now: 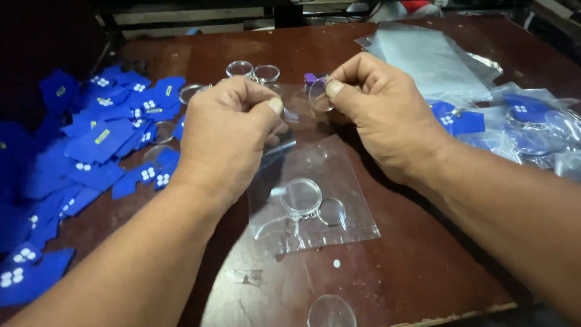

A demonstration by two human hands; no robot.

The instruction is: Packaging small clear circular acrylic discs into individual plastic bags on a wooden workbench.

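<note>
Worn brown wooden table, dark surroundings

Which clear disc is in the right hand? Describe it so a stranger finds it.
Start at the brown table, then go up to the right hand. The clear round disc is pinched at its fingertips above the clear bag. It alone is lifted; the others lie on the table.

Two bare forearms, no sleeves, short-nailed fingers.

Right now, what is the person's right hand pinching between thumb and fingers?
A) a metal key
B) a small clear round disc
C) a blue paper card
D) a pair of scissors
B: the right hand pinches a small clear round disc above the clear plastic bag on the brown table.
</note>
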